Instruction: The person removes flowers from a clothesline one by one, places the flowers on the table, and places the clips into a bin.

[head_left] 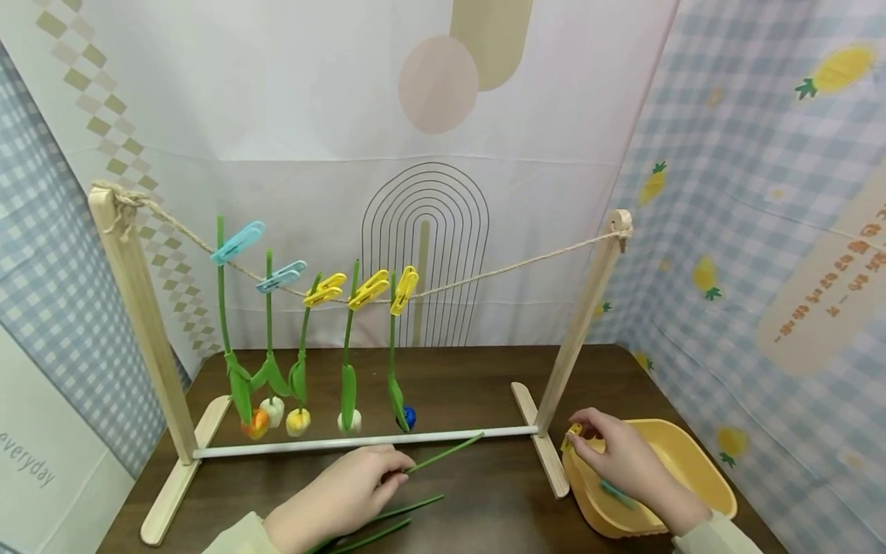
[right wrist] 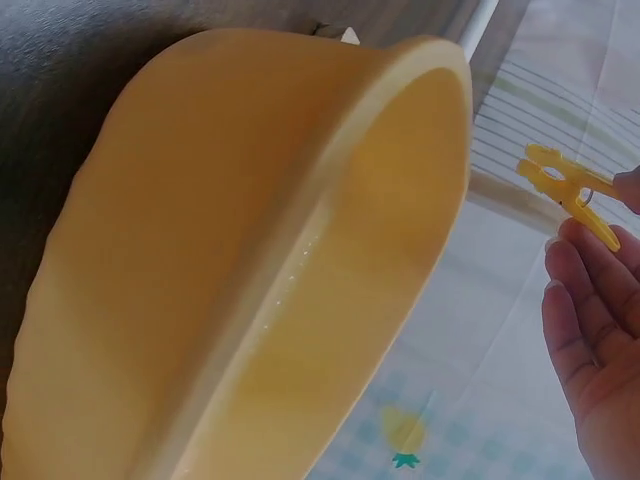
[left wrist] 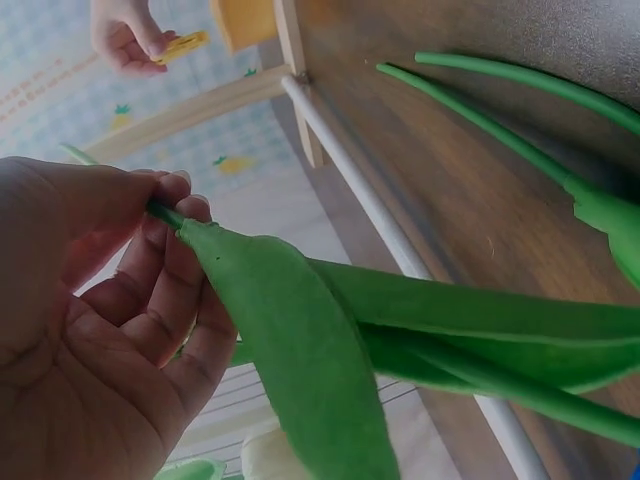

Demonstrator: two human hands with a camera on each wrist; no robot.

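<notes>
My left hand (head_left: 346,485) pinches the green stem (head_left: 446,452) of an artificial tulip between thumb and fingertips, in front of the white crossbar. In the left wrist view its long green leaves (left wrist: 290,320) fan out past the fingers; its bloom does not show. My right hand (head_left: 626,458) pinches a yellow clothespin (right wrist: 570,190) by its handles, over the near-left rim of a yellow basin (head_left: 699,462). Several tulips hang upside down from a rope (head_left: 515,264), including an orange one (head_left: 256,424) and a blue one (head_left: 408,418), clipped by blue clothespins (head_left: 238,242) and yellow clothespins (head_left: 404,291).
The rope sags between two wooden posts (head_left: 145,323) on flat feet, joined low down by a white rod (head_left: 471,437). More green stems (head_left: 377,535) lie on the dark table (head_left: 477,385) below my left hand. A blue clothespin (head_left: 617,493) lies in the basin. Printed cloths hang behind and beside.
</notes>
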